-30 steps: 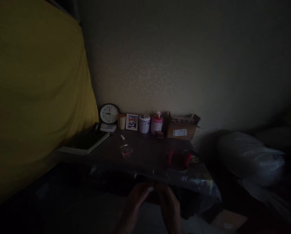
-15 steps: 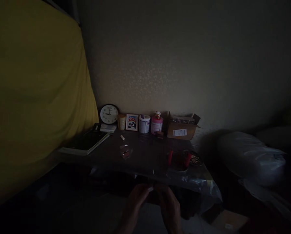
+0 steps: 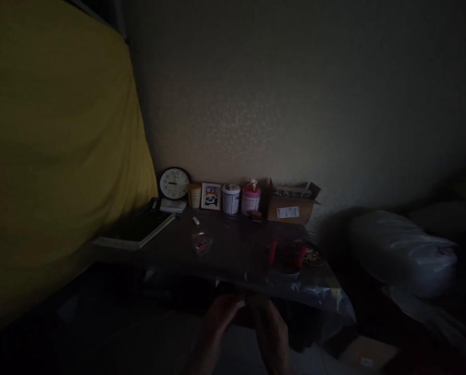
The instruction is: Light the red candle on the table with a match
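In dim light, my left hand (image 3: 220, 315) and my right hand (image 3: 271, 330) come together just in front of the table's near edge. A small white piece (image 3: 241, 303) shows at my left thumb and fingertips, pinched there; its kind is too dark to make out. My right hand is curled close beside it, its fingertips mostly hidden behind the hand, so whatever it grips is unclear. On the table beyond, two red candles (image 3: 272, 252) stand near a round dish of small pale sticks (image 3: 311, 255). A small packet in clear wrap (image 3: 200, 246) lies to the left.
Along the wall stand a clock (image 3: 174, 183), a framed panda picture (image 3: 211, 197), a white tin (image 3: 231, 199), a pink tub (image 3: 250, 202) with a cat figurine, and an open carton (image 3: 290, 207). A large book (image 3: 139, 229) lies left; a plastic bag (image 3: 405, 250) bulges right.
Both hands stay almost where they were, with the white piece still at the left fingertips. The view is slightly darker now.
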Tool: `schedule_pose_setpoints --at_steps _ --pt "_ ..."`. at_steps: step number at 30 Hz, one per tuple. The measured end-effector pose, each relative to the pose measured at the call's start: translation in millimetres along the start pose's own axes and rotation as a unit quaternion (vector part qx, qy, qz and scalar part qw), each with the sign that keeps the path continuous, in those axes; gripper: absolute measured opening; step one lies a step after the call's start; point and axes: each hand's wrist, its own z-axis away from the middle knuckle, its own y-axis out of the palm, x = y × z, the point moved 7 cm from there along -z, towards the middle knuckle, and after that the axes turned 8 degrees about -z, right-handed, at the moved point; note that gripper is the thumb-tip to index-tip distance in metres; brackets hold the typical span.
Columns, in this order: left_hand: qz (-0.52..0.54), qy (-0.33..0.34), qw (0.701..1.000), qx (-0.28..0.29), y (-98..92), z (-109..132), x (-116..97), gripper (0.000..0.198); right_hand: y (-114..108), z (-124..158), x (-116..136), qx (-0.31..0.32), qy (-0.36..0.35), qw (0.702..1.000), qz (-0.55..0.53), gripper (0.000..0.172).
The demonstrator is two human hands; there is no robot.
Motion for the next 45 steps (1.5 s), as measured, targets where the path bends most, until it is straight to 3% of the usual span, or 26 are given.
schedule_pose_setpoints --at_steps 7,13,18,21,24,29,34,39,45 --pt "0.007 -0.008 1.000 -0.014 -1.8 -1.7 6.2 0.025 -4.3 -0.6 5.4 -0.017 -0.021 0.999 0.026 0.015" --pt "0.020 -0.005 1.000 -0.013 3.9 0.4 -5.8 0.023 -2.6 -4.1 7.0 0.003 -0.081 0.994 0.066 0.017" --pt "0.083 -0.049 0.993 -0.060 2.0 -10.2 2.2 0.024 -19.1 -7.5 26.6 -0.046 -0.088 0.992 0.076 0.015" --pt "0.068 -0.086 0.991 -0.078 1.8 -13.3 7.7 0.024 -16.3 -6.8 36.0 -0.026 -0.121 0.989 0.084 0.017" --pt "0.089 -0.047 0.993 -0.063 6.1 -8.1 -6.1 0.025 -6.2 -8.2 18.2 0.020 -0.128 0.986 0.102 0.023" --pt "0.106 -0.040 0.993 -0.042 9.3 0.4 -13.3 0.024 -24.8 -14.1 -20.0 -0.076 -0.029 0.992 0.098 0.023" --pt "0.113 -0.027 0.993 -0.037 9.1 -0.3 -7.8 0.022 -29.5 -14.1 -3.6 -0.081 -0.002 0.996 0.043 0.019" --pt "0.075 -0.008 0.996 -0.036 9.2 2.2 -11.0 0.023 -17.6 -6.8 16.9 -0.057 -0.046 0.997 0.024 0.014" --pt "0.034 0.002 0.999 -0.032 6.4 -0.3 -8.7 0.023 -9.1 -1.9 24.0 -0.036 -0.070 0.996 0.038 0.014"
